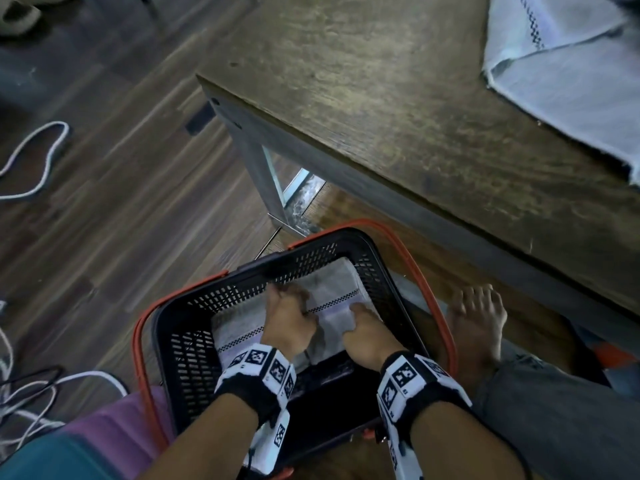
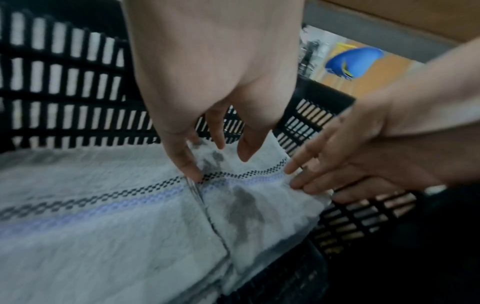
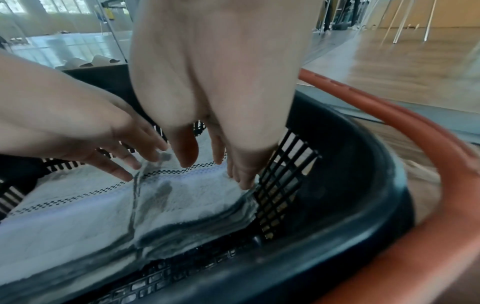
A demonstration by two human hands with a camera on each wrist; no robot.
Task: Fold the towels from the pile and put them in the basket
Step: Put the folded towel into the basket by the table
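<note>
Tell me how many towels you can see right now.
3 at least: two folded towels lie side by side in the basket, the left towel and the right towel, and an unfolded towel is on the table. More may sit beneath or out of frame.

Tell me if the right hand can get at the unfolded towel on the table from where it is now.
Probably not without lifting out: the right hand is down in the basket, and the unfolded towel lies up on the table.
</note>
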